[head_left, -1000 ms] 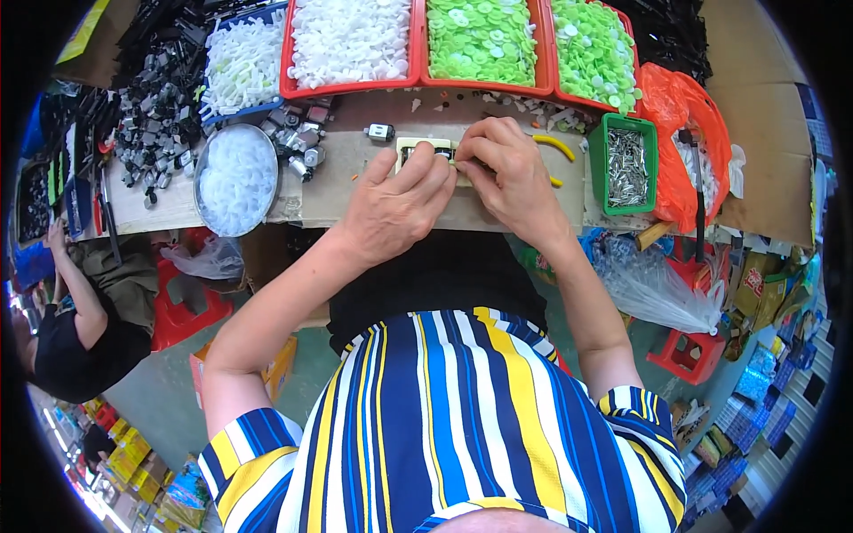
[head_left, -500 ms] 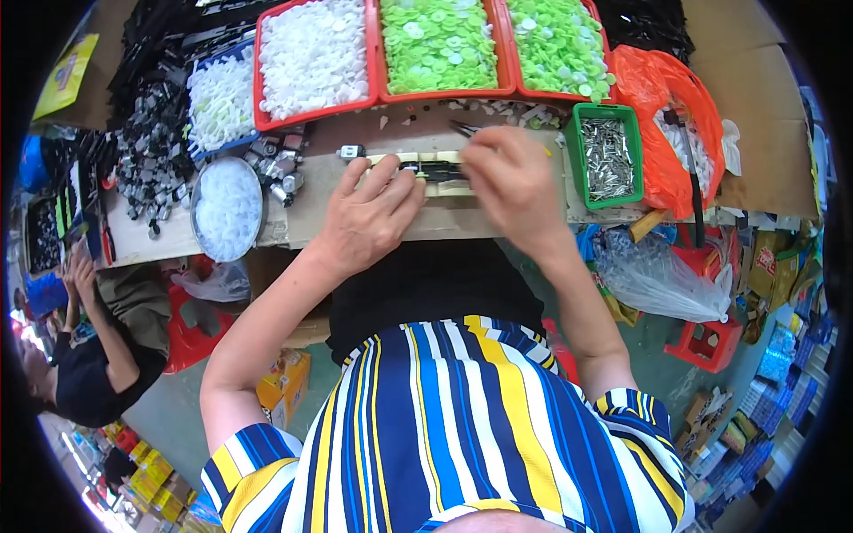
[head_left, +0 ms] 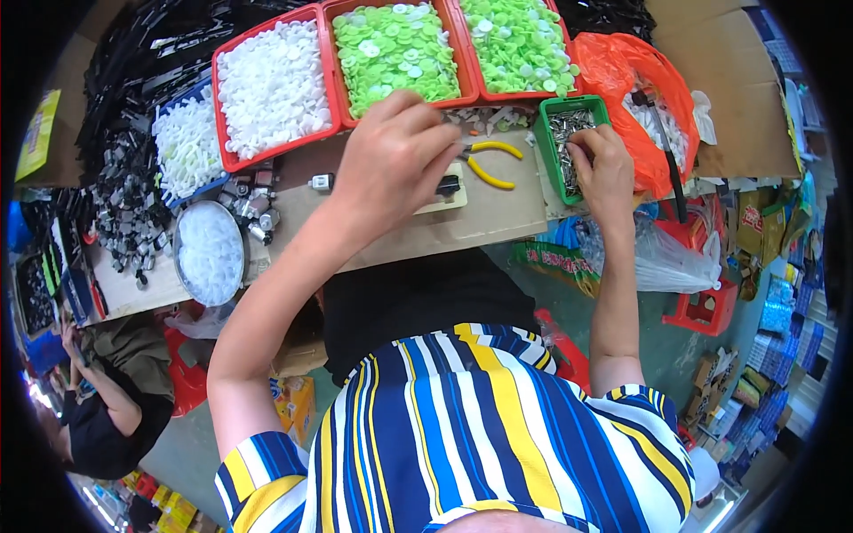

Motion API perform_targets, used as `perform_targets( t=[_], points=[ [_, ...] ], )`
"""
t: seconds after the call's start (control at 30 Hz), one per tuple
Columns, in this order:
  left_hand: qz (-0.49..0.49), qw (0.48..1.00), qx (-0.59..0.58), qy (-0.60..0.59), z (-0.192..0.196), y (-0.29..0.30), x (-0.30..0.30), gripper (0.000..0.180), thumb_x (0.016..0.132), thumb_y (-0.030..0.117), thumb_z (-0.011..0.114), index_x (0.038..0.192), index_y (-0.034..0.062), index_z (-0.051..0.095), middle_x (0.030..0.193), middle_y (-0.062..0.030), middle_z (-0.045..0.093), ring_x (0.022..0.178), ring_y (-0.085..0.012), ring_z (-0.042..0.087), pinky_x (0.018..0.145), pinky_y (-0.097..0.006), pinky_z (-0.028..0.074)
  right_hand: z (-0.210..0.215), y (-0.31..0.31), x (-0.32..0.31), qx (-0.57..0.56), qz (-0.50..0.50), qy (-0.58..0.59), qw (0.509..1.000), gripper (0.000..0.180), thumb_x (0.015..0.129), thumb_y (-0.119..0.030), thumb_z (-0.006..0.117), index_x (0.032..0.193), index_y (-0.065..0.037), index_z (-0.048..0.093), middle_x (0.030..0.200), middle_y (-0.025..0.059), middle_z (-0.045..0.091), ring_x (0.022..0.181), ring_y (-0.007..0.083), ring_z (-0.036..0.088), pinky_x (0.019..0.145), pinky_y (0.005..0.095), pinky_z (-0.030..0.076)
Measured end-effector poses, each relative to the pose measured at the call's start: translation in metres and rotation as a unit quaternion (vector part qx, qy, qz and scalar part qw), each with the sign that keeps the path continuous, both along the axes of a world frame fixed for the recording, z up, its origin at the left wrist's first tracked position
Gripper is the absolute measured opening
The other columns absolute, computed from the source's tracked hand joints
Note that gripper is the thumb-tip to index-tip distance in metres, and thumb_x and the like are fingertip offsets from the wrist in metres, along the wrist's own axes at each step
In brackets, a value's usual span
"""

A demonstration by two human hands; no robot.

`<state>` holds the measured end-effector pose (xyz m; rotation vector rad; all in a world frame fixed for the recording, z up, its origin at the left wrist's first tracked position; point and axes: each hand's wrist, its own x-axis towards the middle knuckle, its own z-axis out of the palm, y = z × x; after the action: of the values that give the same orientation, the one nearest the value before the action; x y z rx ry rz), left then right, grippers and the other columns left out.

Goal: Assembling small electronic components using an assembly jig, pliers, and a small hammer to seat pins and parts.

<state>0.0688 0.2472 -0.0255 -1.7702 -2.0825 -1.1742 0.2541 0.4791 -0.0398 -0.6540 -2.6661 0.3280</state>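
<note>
My left hand is raised over the work spot, just in front of the green-disc tray. Its fingers are curled together; whatever they may hold is hidden. Below it lies a cream-coloured fixture with a black part on it, mostly covered by the hand. Yellow-handled pliers rest on the table to the right of the fixture. My right hand reaches into a green bin of small metal pins, fingertips pinched among them. I cannot make out what it grips.
Red trays hold white pieces and green discs. A round dish of translucent pieces stands left, near dark metal parts. An orange plastic bag sits right of the bin. A co-worker is at the far left.
My right hand has left the fixture and the pliers and moved right into the green bin. My left hand has lifted off the fixture. The view has shifted, moving the trays leftward.
</note>
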Motion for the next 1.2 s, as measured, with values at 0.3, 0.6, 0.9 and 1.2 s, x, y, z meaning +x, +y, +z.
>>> perform_targets(
  t=[0.3, 0.6, 0.9, 1.2],
  points=[
    [-0.066, 0.993, 0.009, 0.101, -0.005, 0.129, 0.006, 0.024, 0.074, 0.003, 0.065, 0.097, 0.0072, 0.073, 0.091, -0.0078, 0.061, 0.096, -0.0269, 0.056, 0.082, -0.038, 0.047, 0.003, 0.0, 0.005, -0.031, -0.006, 0.062, 0.998, 0.008, 0.08, -0.005, 0.07, 0.087, -0.001, 0.071, 0.083, 0.0149, 0.064, 0.083, 0.034, 0.063, 0.072, 0.0434, 0.049],
    [-0.119, 0.962, -0.071, 0.236, -0.007, 0.159, -0.02, 0.012, 0.073, 0.01, 0.062, 0.083, 0.0093, 0.069, 0.088, -0.0048, 0.059, 0.099, -0.0232, 0.055, 0.082, -0.037, 0.045, 0.0, 0.002, 0.015, -0.034, -0.002, 0.118, 0.992, 0.007, 0.08, -0.004, 0.071, 0.086, -0.001, 0.07, 0.082, 0.013, 0.064, 0.081, 0.0317, 0.063, 0.07, 0.0422, 0.049],
    [-0.049, 0.989, 0.033, 0.138, -0.013, 0.147, -0.031, 0.011, 0.074, 0.0, 0.066, 0.083, 0.0035, 0.071, 0.084, -0.0067, 0.068, 0.09, -0.0263, 0.061, 0.08, -0.038, 0.051, 0.01, -0.011, -0.001, -0.086, 0.008, 0.186, 0.979, 0.007, 0.081, -0.003, 0.07, 0.086, -0.001, 0.067, 0.083, 0.0126, 0.064, 0.08, 0.032, 0.063, 0.07, 0.0418, 0.049],
    [-0.005, 0.836, 0.054, -0.546, 0.021, 0.094, -0.016, 0.013, 0.083, 0.007, 0.075, 0.095, 0.0011, 0.075, 0.089, -0.0028, 0.07, 0.088, -0.0067, 0.061, 0.077, -0.021, 0.046, 0.029, -0.034, -0.034, -0.12, 0.04, 0.274, 0.953, 0.007, 0.082, -0.001, 0.072, 0.088, -0.001, 0.068, 0.082, 0.0098, 0.065, 0.071, 0.0215, 0.067, 0.063, 0.0324, 0.051]
  ],
)
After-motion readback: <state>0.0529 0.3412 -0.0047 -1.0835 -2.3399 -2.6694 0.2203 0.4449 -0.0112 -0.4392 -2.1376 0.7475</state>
